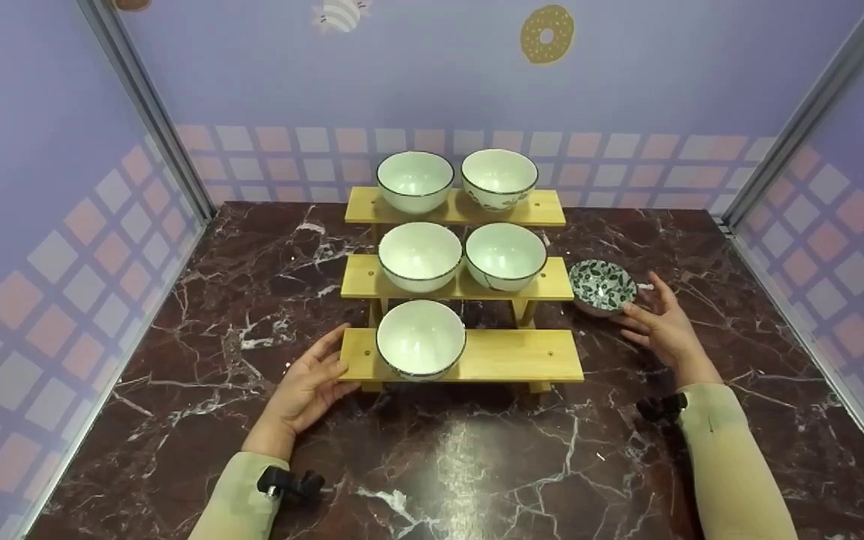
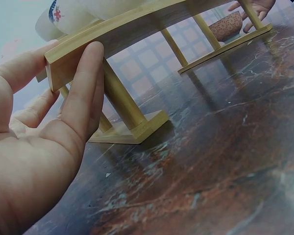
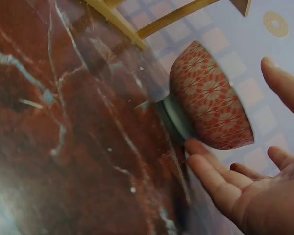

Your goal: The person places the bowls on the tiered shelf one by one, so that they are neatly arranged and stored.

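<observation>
My left hand (image 1: 310,386) pinches the left end of the lowest board of a three-tier wooden stand (image 1: 522,354); in the left wrist view, thumb and fingers sit on both sides of that board end. To the stand's right, a small bowl (image 1: 603,287) stands upright on the tabletop, leafy green inside and red-patterned outside (image 3: 210,95). Beside it is my right hand (image 1: 661,326), fingers spread. In the right wrist view its fingertips (image 3: 193,146) are at the bowl's foot; whether they touch, I cannot tell. One white bowl (image 1: 421,341) sits on the lowest board's left half.
Two bowls stand on the middle board, a white one (image 1: 420,259) and a pale green one (image 1: 505,259). The top board carries another pair, a pale bowl (image 1: 415,184) and a patterned bowl (image 1: 499,180). Dark red marbled tabletop (image 1: 462,457) surrounds the stand, with printed walls (image 1: 439,82) behind and beside.
</observation>
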`<state>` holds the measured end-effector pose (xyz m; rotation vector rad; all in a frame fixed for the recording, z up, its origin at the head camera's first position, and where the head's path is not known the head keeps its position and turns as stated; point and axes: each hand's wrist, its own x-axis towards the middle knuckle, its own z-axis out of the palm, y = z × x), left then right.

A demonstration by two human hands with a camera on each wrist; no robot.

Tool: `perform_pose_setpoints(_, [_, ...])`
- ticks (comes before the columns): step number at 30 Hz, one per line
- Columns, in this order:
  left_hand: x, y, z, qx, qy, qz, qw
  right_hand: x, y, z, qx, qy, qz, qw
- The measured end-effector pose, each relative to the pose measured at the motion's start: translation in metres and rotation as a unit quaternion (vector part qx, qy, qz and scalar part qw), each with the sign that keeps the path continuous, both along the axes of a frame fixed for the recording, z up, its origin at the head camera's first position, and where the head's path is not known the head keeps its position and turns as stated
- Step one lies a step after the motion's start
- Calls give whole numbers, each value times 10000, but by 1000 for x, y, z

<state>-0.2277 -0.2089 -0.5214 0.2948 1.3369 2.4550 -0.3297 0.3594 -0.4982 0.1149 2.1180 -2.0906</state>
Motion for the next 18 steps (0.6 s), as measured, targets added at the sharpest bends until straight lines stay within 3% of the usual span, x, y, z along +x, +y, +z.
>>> perform_pose_setpoints(14, [1,0,0,0,2,-2,10000,-15,-9,-18,-1331,-210,233,9906])
perform_pose_setpoints(18, [1,0,1,-37,-4,4,10000,-17,-10,-19,-1455,-207,330,9886])
